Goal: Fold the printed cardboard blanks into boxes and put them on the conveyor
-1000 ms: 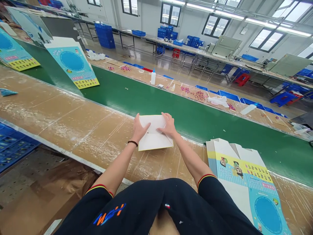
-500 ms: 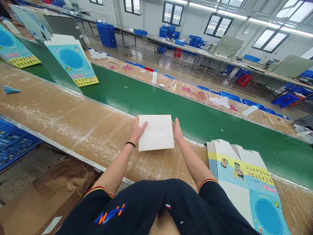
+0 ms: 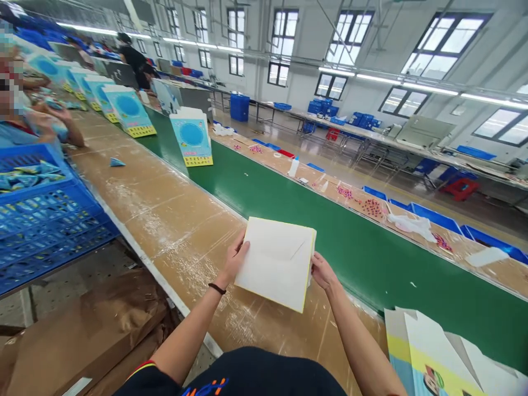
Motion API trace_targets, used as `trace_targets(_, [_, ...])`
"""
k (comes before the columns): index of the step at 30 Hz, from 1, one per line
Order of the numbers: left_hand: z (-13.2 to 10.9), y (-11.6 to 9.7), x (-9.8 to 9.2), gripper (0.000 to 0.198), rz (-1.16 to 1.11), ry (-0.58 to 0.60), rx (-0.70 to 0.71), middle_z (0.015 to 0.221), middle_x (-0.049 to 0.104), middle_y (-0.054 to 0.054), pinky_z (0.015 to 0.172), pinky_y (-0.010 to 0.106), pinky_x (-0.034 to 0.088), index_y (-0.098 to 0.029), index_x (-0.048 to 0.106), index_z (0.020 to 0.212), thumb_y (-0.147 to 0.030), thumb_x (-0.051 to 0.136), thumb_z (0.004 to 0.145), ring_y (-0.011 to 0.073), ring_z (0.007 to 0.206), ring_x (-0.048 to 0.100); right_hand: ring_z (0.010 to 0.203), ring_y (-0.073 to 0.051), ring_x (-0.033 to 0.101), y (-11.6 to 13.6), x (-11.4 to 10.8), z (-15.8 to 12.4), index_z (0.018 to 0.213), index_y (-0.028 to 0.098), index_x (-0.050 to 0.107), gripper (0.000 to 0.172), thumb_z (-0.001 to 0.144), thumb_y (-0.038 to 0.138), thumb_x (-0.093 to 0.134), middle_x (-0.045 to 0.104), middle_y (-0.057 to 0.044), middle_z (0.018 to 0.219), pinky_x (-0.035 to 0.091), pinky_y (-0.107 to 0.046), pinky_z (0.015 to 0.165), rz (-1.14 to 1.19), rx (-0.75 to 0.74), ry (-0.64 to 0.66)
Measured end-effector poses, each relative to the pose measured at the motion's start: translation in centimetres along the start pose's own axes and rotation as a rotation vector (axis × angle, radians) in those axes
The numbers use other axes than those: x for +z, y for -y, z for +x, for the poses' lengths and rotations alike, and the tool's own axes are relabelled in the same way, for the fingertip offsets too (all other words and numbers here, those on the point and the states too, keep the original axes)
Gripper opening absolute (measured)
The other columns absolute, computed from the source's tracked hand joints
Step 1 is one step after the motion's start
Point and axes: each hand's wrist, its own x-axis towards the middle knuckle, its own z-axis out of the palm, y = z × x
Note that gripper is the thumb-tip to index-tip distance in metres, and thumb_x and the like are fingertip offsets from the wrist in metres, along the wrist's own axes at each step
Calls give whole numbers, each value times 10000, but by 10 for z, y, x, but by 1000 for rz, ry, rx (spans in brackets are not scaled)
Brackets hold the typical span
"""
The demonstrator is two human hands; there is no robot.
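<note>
A cardboard box [image 3: 274, 263] with a plain white face and thin yellow edges is between my hands, over the near edge of the green belt. My left hand [image 3: 235, 259] grips its left side, thumb lying on the white face. At the right edge my right hand [image 3: 324, 271] has its fingers closed on the side, partly hidden behind it. The box's other sides are turned away from me. Flat printed cartons [image 3: 433, 352], white, yellow and blue, lie at the lower right near my right forearm.
The green conveyor belt [image 3: 330, 236] runs past the brown worktop [image 3: 165, 220]. An upright blue printed box [image 3: 192, 137] stands on the belt, with several more beyond. At left are a blue crate [image 3: 49, 231] and a seated person's arm [image 3: 61, 121]. A glue bottle [image 3: 293, 166] stands across the belt.
The view has swung to the left, bringing the crate and people in. The box has turned and looks larger. My right hand's fingers have closed on its right edge.
</note>
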Motion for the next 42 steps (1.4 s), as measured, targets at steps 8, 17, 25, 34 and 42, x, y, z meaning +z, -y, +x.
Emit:
trace_targets(8, [-11, 86, -8, 539, 726, -127, -42, 1471, 600, 198, 1196, 565, 382, -169, 615, 1387, -381, 483, 910, 346, 1403, 536, 811, -247, 625, 93, 4, 84, 815, 238, 730, 281, 734, 505, 755, 712, -38, 834, 505, -402, 797, -582, -578, -158])
trace_targets(17, [-78, 158, -23, 507, 1297, 167, 159, 1483, 610, 122, 1165, 576, 414, -264, 676, 1366, -348, 472, 910, 350, 1367, 560, 1050, -323, 599, 53, 19, 128, 987, 212, 771, 217, 870, 130, 608, 701, -149, 1066, 425, -454, 927, -1286, -391, -234])
trace_targets(25, [-82, 169, -33, 502, 1383, 144, 312, 1438, 633, 185, 1132, 537, 438, -154, 673, 1364, -331, 437, 958, 341, 1334, 580, 1281, -357, 515, 64, 44, 146, 1420, 149, 501, 592, 912, 402, 671, 499, -211, 1449, 456, -421, 974, -1409, -179, -439])
trace_targets(34, [-87, 185, -37, 487, 1372, 107, 346, 1449, 634, 144, 1129, 503, 443, -208, 678, 1365, -293, 460, 938, 318, 1323, 591, 980, -335, 688, 91, 95, 179, 1173, 97, 662, 289, 970, 289, 587, 688, -235, 1112, 513, -395, 805, -1468, -62, -251])
trace_targets(42, [-87, 181, -35, 476, 1332, 96, 306, 1444, 639, 140, 1144, 496, 426, -217, 690, 1350, -282, 498, 920, 318, 1338, 578, 996, -288, 670, 134, 45, 185, 1128, 148, 659, 300, 1040, 244, 389, 694, -158, 1018, 501, -361, 822, -1149, -125, -548])
